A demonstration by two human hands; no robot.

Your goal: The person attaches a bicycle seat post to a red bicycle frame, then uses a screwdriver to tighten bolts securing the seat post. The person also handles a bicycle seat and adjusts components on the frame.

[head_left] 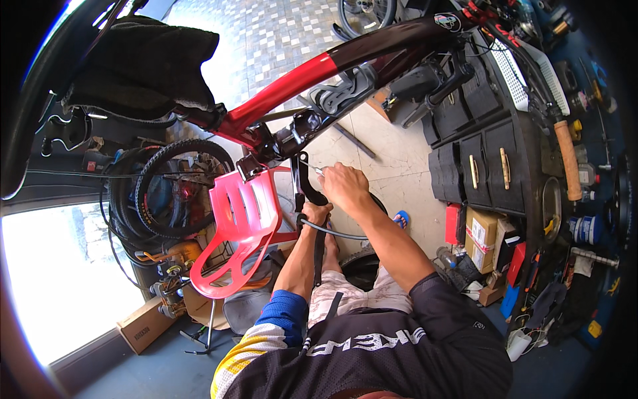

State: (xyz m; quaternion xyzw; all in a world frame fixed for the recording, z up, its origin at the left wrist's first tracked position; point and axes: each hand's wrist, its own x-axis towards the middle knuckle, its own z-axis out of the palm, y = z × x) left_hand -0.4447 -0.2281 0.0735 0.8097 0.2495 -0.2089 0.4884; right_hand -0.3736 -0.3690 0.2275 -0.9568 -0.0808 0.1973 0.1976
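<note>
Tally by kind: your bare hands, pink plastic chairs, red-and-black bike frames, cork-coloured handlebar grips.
Bare hands: 2, left hand and right hand
Pink plastic chair: 1
Red-and-black bike frame: 1
Cork-coloured handlebar grip: 1
Total: 5

Right hand (345, 188) smothers part of a thin silvery metal tool (318, 171), too small to identify! Up top, the edge crops a black-tyred spoked wheel (364, 6); below, pale patterned shorts (392, 292) hide part of a black knobbly tyre (359, 271).
</note>
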